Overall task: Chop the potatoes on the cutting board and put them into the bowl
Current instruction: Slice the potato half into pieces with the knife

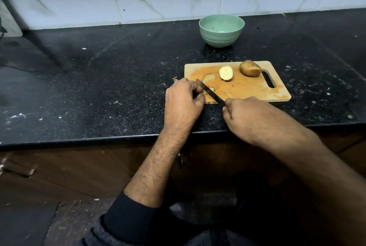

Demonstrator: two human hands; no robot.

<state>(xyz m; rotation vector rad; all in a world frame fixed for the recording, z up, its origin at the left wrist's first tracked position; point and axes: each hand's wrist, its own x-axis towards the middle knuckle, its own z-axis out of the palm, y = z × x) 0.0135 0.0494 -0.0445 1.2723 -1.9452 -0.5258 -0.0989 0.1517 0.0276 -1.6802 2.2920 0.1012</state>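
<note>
Black speckled countertop (pixel 99 87) with wooden cutting board (pixel 255 89) and green bowl (pixel 221 36).

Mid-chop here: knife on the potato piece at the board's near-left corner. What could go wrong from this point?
1. The left hand holds the potato piece right against the knife blade; a slip could nick the fingers.
2. The cutting sits at the cutting board's near-left corner, by the counter edge; pieces may roll off.
3. The bowl stands apart behind the board, so carried pieces may drop on the counter.
</note>
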